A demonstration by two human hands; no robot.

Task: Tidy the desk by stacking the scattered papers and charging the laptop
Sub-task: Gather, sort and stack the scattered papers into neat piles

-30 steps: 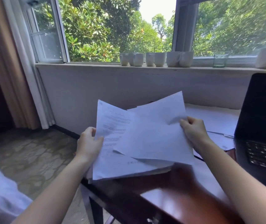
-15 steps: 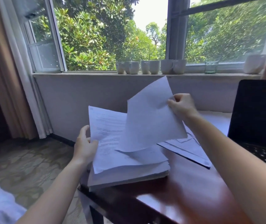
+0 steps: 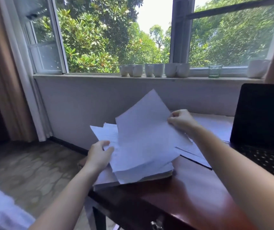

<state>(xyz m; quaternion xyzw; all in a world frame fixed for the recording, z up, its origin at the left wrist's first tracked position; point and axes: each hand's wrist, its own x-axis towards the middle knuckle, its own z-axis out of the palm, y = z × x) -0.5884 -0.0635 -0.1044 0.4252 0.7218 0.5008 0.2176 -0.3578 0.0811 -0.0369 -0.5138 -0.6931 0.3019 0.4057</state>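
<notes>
On my feed the fingers of the right hand are curled tight and pinch the right edge of a single sheet, which stands tilted, its far corner raised and its near edge resting on the pile of papers. The left hand sits at the pile's left edge with its fingers bent and touching the paper. The view is blurred there, so I cannot tell whether they clamp it. The pile lies at the near left corner of the counter, untidy, with corners sticking out. More loose papers lie flat behind the right hand. Just beside them on the right stands the open laptop, its screen dark. White cups and a glass line the windowsill.
</notes>
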